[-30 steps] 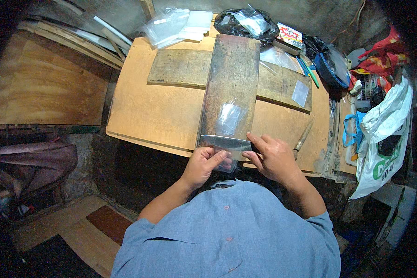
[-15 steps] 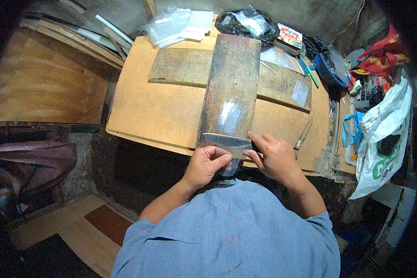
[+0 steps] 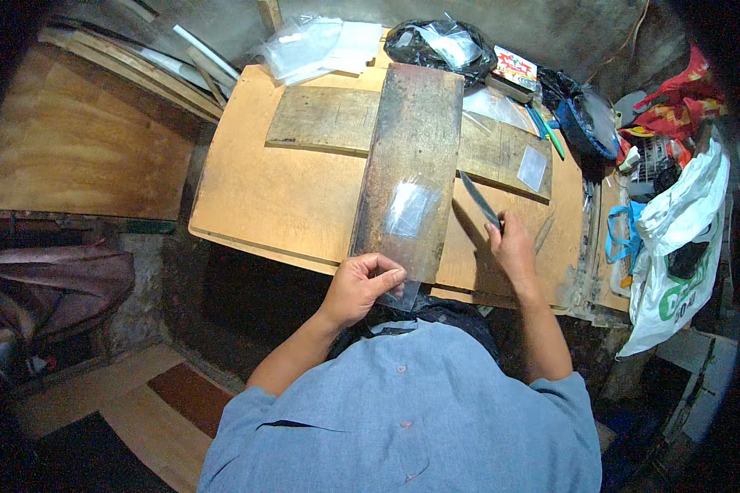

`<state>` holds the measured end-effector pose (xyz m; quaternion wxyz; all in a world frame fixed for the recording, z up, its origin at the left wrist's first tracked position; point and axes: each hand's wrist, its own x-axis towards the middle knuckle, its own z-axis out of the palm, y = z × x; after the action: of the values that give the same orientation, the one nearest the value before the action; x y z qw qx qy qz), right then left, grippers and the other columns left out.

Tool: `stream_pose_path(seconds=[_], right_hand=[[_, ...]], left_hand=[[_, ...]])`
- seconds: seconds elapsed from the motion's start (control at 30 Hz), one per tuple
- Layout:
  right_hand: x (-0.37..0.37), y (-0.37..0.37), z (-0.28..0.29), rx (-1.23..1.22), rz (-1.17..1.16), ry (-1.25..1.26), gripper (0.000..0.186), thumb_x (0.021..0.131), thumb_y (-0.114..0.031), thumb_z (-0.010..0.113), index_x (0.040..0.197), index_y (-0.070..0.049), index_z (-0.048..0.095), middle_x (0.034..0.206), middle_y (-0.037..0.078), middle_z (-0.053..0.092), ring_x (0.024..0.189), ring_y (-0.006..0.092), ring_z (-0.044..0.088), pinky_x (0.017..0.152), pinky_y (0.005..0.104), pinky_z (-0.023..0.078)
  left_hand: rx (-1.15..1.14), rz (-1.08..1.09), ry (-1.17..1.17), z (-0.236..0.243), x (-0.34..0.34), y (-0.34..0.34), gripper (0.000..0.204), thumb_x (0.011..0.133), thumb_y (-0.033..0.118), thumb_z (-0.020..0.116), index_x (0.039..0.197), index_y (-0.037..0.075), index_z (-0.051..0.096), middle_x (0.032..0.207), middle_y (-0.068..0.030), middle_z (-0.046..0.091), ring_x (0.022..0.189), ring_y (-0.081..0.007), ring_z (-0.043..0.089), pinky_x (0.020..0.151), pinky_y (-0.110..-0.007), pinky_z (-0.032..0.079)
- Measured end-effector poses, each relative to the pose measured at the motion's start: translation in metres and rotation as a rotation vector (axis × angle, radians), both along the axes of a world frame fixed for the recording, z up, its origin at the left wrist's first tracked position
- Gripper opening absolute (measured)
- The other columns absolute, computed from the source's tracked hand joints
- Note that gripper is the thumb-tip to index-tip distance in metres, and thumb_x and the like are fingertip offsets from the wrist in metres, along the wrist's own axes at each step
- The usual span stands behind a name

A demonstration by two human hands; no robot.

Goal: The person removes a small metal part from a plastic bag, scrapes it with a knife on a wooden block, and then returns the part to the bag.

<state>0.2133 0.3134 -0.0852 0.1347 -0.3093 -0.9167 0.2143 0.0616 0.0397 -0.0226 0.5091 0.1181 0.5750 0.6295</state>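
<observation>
At the near end of the board (image 3: 419, 115), the left hand (image 3: 363, 287) pinches a clear sheet (image 3: 407, 297) that sticks out past the edge. Clear pieces (image 3: 409, 211) lie on the board, beyond that hand. Right of the board, a knife (image 3: 478, 199) points its blade toward it, gripped in the right hand (image 3: 514, 251). Farther right of the board, a small sheet (image 3: 532, 167) rests on the plank (image 3: 493, 154).

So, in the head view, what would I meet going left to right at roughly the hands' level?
Purplish cloth → left hand → knife → right hand → white plastic bag.
</observation>
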Motion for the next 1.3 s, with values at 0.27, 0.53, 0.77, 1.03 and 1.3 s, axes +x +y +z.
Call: stream_pose_path(seconds=[0.27,0.53,0.77,1.03,1.3], right_hand=[[-0.001,-0.012,-0.045,0.107,-0.145,-0.184,0.03,0.086,-0.022,0.067,0.104,-0.001,0.055,0.092,0.022,0.06,0.087,0.0416,0.058,0.073,0.0491,0.046],[-0.01,-0.024,-0.028,0.102,-0.055,0.047,0.035,0.086,-0.025,0.068,0.11,-0.002,0.057,0.094,0.018,0.062,0.087,0.0348,0.061,0.072,0.0455,0.05],[-0.048,-0.085,0.011,-1.311,-0.058,0.182,0.024,0.094,-0.026,0.063,0.097,-0.001,0.064,0.078,0.0,0.061,0.069,0.009,0.055,0.062,0.026,0.044],[-0.073,-0.078,-0.025,-1.067,-0.101,0.193,0.022,0.092,-0.023,0.065,0.092,-0.001,0.066,0.074,0.002,0.063,0.069,0.0085,0.057,0.06,0.0259,0.045],[-0.091,-0.068,-0.023,-0.561,-0.192,0.193,0.038,0.085,-0.023,0.069,0.113,0.002,0.059,0.091,0.011,0.064,0.081,0.0182,0.061,0.07,0.0328,0.049]], left_hand=[[-0.061,0.054,-0.022,-0.021,-0.009,0.007,0.01,0.091,0.01,0.067,0.092,0.0,0.064,0.082,-0.005,0.066,0.072,-0.0115,0.063,0.068,-0.026,0.054],[-0.086,0.045,0.024,-0.041,-0.018,0.022,0.011,0.091,0.01,0.067,0.091,0.0,0.063,0.081,-0.0049,0.064,0.072,-0.0118,0.063,0.068,-0.026,0.055],[-0.117,-0.046,0.101,-0.049,-0.025,0.041,0.012,0.091,0.011,0.067,0.091,0.0,0.065,0.081,-0.0048,0.066,0.071,-0.011,0.062,0.066,-0.026,0.053],[-0.177,0.148,0.169,-0.07,-0.041,0.03,0.013,0.091,0.012,0.067,0.092,-0.001,0.065,0.08,-0.0045,0.067,0.069,-0.0103,0.062,0.064,-0.024,0.051],[-0.337,0.212,0.61,-0.067,-0.046,0.031,0.018,0.087,0.016,0.069,0.098,0.002,0.067,0.082,-0.0089,0.069,0.073,-0.0181,0.067,0.067,-0.03,0.053]])
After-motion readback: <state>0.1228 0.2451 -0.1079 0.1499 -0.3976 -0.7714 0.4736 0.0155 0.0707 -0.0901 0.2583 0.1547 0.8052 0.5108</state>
